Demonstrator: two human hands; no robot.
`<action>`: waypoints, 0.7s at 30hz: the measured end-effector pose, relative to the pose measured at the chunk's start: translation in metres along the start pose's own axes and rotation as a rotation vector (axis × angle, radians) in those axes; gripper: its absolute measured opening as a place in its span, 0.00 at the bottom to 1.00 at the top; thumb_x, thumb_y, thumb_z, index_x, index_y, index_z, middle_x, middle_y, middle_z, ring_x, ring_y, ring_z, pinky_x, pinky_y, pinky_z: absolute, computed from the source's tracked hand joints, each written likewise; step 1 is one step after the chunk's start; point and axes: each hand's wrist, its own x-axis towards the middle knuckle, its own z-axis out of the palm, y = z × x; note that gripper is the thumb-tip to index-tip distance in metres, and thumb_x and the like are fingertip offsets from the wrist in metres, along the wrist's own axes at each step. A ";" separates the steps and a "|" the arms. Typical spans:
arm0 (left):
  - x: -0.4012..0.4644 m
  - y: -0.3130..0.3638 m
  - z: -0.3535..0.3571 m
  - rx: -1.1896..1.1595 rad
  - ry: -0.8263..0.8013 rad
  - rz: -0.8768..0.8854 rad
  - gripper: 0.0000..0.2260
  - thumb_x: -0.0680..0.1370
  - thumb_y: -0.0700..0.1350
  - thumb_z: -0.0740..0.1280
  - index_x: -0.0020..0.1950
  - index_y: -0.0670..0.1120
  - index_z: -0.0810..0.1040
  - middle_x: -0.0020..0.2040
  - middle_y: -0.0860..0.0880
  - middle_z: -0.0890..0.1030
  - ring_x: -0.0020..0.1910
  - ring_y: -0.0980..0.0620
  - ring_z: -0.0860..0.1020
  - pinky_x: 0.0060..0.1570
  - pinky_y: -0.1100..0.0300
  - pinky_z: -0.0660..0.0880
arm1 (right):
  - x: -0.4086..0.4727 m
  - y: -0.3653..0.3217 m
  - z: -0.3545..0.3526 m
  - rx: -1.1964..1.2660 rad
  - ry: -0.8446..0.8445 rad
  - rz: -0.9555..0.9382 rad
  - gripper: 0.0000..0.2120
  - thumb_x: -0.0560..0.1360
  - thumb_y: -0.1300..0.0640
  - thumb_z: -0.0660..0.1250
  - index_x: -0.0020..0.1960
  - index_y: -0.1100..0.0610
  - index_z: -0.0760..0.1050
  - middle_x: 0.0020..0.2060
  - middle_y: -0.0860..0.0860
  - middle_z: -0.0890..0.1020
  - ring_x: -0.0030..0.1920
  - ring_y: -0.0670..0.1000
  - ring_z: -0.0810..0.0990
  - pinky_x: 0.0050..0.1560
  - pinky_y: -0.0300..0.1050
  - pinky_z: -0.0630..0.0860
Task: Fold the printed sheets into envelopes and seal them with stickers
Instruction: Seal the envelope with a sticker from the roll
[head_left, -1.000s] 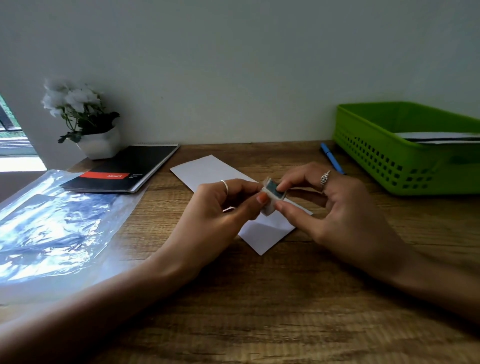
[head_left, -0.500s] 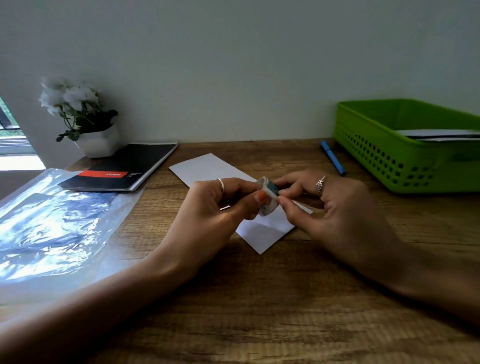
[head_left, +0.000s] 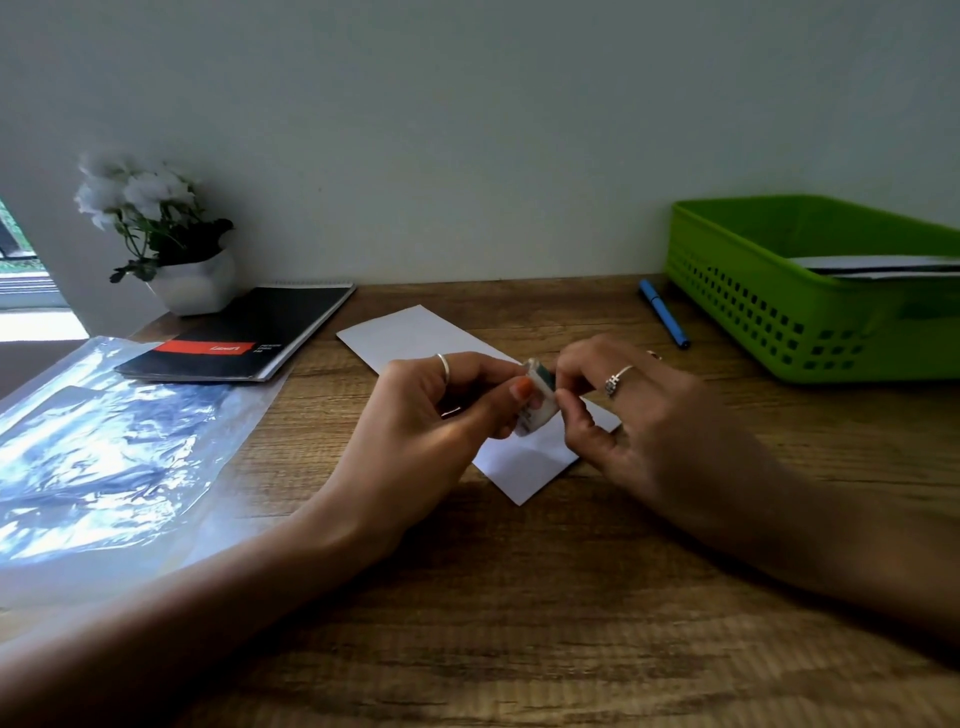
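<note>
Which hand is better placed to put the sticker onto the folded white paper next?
Probably the right hand: its fingertips pinch at the small sticker piece, directly above the folded paper. The left hand keeps its grip on that piece, so it looks occupied.

The hands hide the middle of the folded sheet (head_left: 415, 332); the sticker roll (head_left: 537, 397) is blurred.

Wooden table (head_left: 519, 623) under folded white sheet (head_left: 415, 332), notebook (head_left: 260, 332), plastic sleeve (head_left: 104, 457), blue pen (head_left: 663, 318), green basket (head_left: 769, 291), flowerpot (head_left: 195, 288).
</note>
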 end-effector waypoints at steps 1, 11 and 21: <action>0.000 0.000 0.000 0.003 -0.003 -0.006 0.06 0.75 0.42 0.67 0.49 0.49 0.82 0.43 0.54 0.85 0.42 0.55 0.81 0.40 0.68 0.76 | 0.000 0.002 0.000 0.031 0.001 0.010 0.11 0.75 0.53 0.57 0.50 0.58 0.73 0.45 0.51 0.79 0.42 0.46 0.77 0.40 0.36 0.74; 0.002 -0.002 0.000 0.013 -0.015 -0.030 0.06 0.75 0.42 0.67 0.48 0.49 0.82 0.43 0.55 0.84 0.42 0.56 0.81 0.40 0.68 0.76 | 0.000 0.005 0.001 0.216 -0.001 0.118 0.18 0.74 0.56 0.64 0.64 0.57 0.74 0.56 0.49 0.81 0.58 0.41 0.74 0.58 0.27 0.70; 0.001 0.000 0.000 -0.009 -0.033 -0.030 0.05 0.75 0.42 0.67 0.47 0.49 0.82 0.42 0.54 0.84 0.42 0.57 0.81 0.39 0.69 0.75 | 0.000 -0.002 0.004 0.194 0.046 0.113 0.17 0.72 0.58 0.66 0.59 0.60 0.78 0.51 0.52 0.84 0.52 0.44 0.80 0.53 0.30 0.74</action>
